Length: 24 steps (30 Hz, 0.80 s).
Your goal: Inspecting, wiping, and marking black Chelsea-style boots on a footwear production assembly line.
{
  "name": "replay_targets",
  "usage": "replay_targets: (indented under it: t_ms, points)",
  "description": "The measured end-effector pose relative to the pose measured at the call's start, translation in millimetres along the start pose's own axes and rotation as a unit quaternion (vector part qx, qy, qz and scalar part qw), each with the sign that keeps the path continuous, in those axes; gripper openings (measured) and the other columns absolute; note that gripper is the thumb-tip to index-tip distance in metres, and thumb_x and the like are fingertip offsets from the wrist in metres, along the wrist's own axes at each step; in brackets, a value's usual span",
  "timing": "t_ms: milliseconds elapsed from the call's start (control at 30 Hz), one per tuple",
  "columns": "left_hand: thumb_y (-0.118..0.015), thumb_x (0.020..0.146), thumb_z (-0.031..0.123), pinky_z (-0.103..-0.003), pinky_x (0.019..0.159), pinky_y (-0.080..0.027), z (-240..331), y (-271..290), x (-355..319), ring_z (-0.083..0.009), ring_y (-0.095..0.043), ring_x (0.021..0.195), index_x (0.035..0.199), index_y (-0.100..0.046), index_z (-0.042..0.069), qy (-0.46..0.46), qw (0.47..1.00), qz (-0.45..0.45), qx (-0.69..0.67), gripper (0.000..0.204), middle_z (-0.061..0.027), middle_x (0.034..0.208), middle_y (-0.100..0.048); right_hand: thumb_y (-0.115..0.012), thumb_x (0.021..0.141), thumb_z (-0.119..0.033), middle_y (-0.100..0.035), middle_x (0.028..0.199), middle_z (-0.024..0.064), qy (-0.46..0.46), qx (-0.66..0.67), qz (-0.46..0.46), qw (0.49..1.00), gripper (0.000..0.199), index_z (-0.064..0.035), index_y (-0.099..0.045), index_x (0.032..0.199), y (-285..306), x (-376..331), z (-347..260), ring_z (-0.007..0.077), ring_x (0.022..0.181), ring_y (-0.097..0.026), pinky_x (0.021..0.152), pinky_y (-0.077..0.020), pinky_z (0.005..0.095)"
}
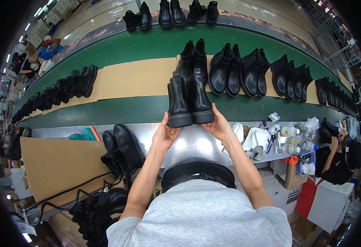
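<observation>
Green conveyor belting [147,45] runs across the room in a long curve, strips of brown cardboard [135,78] laid along it with black boots standing in pairs. Just this side of it lies a shiny metal bench [188,144], and over its far edge the person holds up a pair of black ankle boots [190,101], upright, side by side and touching, soles down, heels toward the person. The pair sits directly ahead of both hands, neither nearer than the other. The left hand [164,135] cups the sole and heel of the left boot from below, fingers half curled. The right hand [219,125] does the same under the right boot, fingers spread against its outer side. Left of the left hand, another black pair [122,152] lies tipped on the bench. Right of the right hand sit bottles and white rags [256,138].
</observation>
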<state>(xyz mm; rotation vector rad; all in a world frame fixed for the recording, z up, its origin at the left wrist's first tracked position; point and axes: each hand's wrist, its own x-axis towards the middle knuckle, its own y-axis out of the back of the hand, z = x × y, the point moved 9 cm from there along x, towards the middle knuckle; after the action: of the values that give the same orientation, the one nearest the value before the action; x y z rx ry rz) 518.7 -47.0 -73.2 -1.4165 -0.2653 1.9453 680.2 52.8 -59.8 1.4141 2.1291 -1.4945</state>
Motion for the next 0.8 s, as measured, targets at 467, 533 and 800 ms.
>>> replay_targets:
  t_ms: [467,533,800]
  points:
    - [-0.062,0.084,0.035,-0.030,0.082,-0.048,-21,8,-32,-0.0187,-0.059,0.093,0.106,-0.054,0.003,0.008,0.996,0.017,-0.084,0.040,-0.0074,0.101,-0.060,-0.049,0.092,-0.029,-0.056,0.116,0.0148,0.071,-0.361,0.177,0.913,0.043,-0.0007,-0.048,0.125,96,-32,9,0.0261,0.113,-0.050,0.097,-0.0347,0.0330]
    - [-0.063,0.083,0.036,-0.030,0.081,-0.048,-19,7,-31,-0.0182,-0.059,0.089,0.104,-0.053,0.002,-0.002,0.996,0.028,-0.080,0.041,-0.0079,0.098,-0.059,-0.050,0.091,-0.032,-0.053,0.119,0.0185,0.244,-0.453,0.160,0.843,0.047,0.0025,-0.048,0.123,33,-71,-35,0.0296,0.113,-0.049,0.097,-0.0355,0.0347]
    - [-0.059,0.087,0.027,-0.036,0.097,-0.038,-23,-14,-33,-0.0252,-0.047,0.110,0.117,-0.048,0.002,-0.001,0.997,-0.071,0.022,0.040,-0.0141,0.118,-0.049,-0.048,0.089,-0.039,-0.033,0.132,0.0327,0.264,-0.565,0.049,0.780,0.072,0.0062,-0.017,0.136,-96,-87,-12,0.0437,0.122,-0.036,0.100,-0.0319,0.0441]
